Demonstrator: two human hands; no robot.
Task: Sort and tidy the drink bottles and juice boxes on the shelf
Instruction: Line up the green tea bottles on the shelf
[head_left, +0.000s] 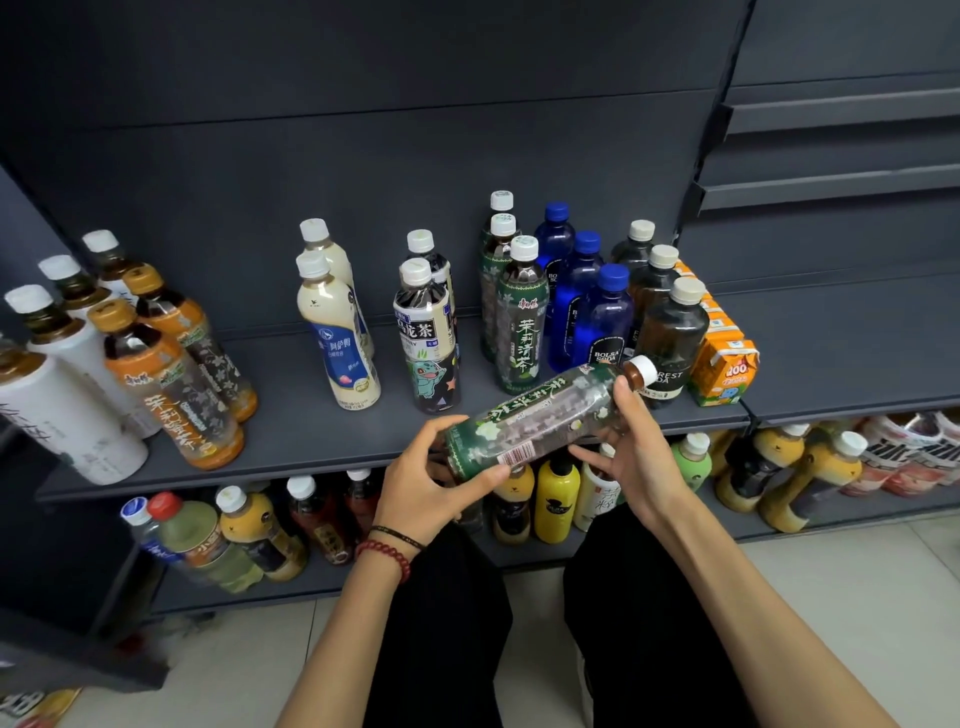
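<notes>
Both hands on one bottle here. My left grip (431, 478) has its fingers curled round the base end of the green tea bottle (540, 415). My right grip (628, 452) is wrapped round the neck end, just under the white cap (643, 369). The bottle hangs in the air between the two, in front of the shelf (311, 436) edge. Its long axis lies nearly flat, base toward the left grip and cap tipped up and away past the right.

Straight beyond the bottle's middle stands the matching green row (519, 317), upright, running back to the rear panel. That is where I judge this one belongs. It would have to swing upright, cap up, so the right grip leads and the left steadies the base. The bottle itself hides the spot in front of that row, so I cannot tell how much room is there.

Crowding is on the right-grip side. The dark soda bottles (670, 332) sit just beyond the cap, almost touching it, with the blue bottles (587, 301) beside them and the orange juice boxes (727, 369) further out. Beyond the left grip stand the oolong bottles (426, 332). The milk tea bottles (337, 332) stand further out on that side, well apart.
</notes>
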